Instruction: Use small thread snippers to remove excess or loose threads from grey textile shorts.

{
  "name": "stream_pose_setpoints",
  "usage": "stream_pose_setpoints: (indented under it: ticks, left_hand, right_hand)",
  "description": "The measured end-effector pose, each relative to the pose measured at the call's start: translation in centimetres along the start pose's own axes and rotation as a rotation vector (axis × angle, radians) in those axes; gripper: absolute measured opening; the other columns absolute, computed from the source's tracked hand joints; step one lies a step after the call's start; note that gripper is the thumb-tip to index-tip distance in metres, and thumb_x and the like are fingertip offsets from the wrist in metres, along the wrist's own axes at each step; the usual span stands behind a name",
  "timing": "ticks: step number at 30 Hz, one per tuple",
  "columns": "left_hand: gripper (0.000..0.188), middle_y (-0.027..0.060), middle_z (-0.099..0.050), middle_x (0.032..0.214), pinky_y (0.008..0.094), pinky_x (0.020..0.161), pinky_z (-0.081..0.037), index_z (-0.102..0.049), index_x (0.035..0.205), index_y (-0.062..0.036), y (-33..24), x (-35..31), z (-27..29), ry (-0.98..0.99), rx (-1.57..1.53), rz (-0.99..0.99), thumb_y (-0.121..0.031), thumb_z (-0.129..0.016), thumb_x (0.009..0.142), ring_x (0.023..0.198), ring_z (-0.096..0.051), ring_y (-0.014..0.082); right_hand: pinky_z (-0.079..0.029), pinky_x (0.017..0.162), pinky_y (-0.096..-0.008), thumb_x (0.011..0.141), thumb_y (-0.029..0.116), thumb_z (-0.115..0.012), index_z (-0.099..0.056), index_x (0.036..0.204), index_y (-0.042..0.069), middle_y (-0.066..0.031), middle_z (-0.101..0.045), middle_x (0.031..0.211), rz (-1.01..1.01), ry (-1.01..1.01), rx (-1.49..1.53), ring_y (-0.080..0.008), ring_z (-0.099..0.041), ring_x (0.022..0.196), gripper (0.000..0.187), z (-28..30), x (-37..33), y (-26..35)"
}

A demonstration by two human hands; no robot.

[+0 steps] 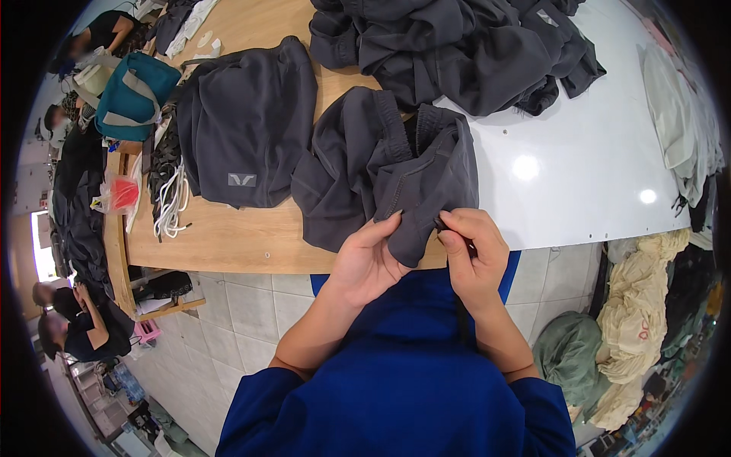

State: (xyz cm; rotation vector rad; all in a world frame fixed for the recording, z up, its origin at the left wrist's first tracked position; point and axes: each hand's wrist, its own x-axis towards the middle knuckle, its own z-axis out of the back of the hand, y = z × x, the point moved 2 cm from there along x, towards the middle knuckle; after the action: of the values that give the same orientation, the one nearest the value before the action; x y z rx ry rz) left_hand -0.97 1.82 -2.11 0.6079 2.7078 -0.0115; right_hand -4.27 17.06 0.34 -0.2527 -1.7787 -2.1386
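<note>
A dark grey garment [435,183] with a gathered elastic waistband lies bunched at the table's front edge, its near corner lifted over the edge. My left hand [364,266] holds this corner, thumb on top and fingers partly hidden behind the cloth. Just right of the corner, my right hand [480,259] is closed in a pinch. A small dark bit shows at its fingertips, too small to tell whether it is cord or cloth. To the left lies a folded dark grey garment [247,126] with a small light grey patch.
More dark grey garments [457,53] are heaped at the back. White cords [173,202] hang by the left edge, near a teal bag [133,95]. Cream cloth [636,305] and a green bundle [569,354] sit at the right. Other people work at far left.
</note>
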Motion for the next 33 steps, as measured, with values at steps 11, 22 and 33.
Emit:
stream_pose_setpoints:
  ticks: [11,22,33]
  left_hand:
    - [0.031,0.0083,-0.059,0.114,0.0292,0.082,-0.051,-0.045,0.124,-0.0012,-0.2,-0.5,-1.1,-0.155,0.295,-0.098,-0.015,-0.045,0.096,0.099,-0.06,0.0153]
    - [0.005,-0.002,-0.058,0.089,0.0165,0.07,-0.041,-0.058,0.094,-0.002,-3.5,-2.5,-2.9,-0.107,1.169,-0.616,-0.005,-0.058,0.09,0.08,-0.052,0.0019]
    - [0.038,0.0153,-0.062,0.102,0.0257,0.074,-0.051,-0.039,0.12,-0.0039,-1.2,-1.1,-1.6,-0.123,0.908,-0.372,-0.035,-0.028,0.102,0.087,-0.064,0.0169]
  right_hand:
    - [-0.042,0.061,-0.0197,0.079,0.007,-0.07,-0.061,0.105,0.0,-0.0121,-0.06,0.102,-0.122,-0.029,0.188,-0.0108,-0.055,0.075,0.028,0.5,-0.3,-1.5]
    - [-0.046,0.055,-0.0259,0.065,0.004,-0.073,-0.065,0.099,0.007,-0.0064,-0.06,0.072,0.068,0.531,-0.102,-0.0194,-0.06,0.062,0.034,0.6,2.0,-0.2]
    - [-0.039,0.045,-0.0258,0.049,-0.004,-0.066,-0.065,0.073,0.008,-0.0033,-0.051,0.061,0.398,-0.008,-0.254,-0.0183,-0.051,0.051,0.027,0.0,0.0,0.0]
